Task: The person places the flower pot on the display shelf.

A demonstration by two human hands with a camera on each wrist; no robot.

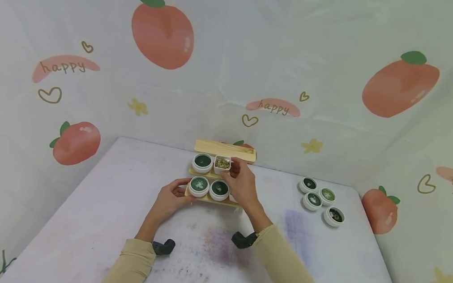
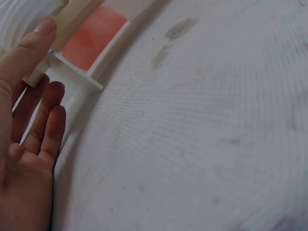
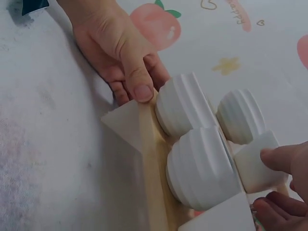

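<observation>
A tiered wooden stand with white supports stands toward the back of the table. My left hand grips its left end; the thumb presses the plank's edge and the fingers lie beneath. On the middle tier, my right hand pinches a small square white pot with yellowish-brown filling. A round white pot with dark green contents sits to its left. Two ribbed round pots are on the front tier, beside another square white pot, mostly hidden by my right hand in the head view.
The stand's back tier is a bare wooden plank close to the cloth wall. Several round white pots with green or dark contents are grouped on the table's right side. Black devices are strapped near both wrists.
</observation>
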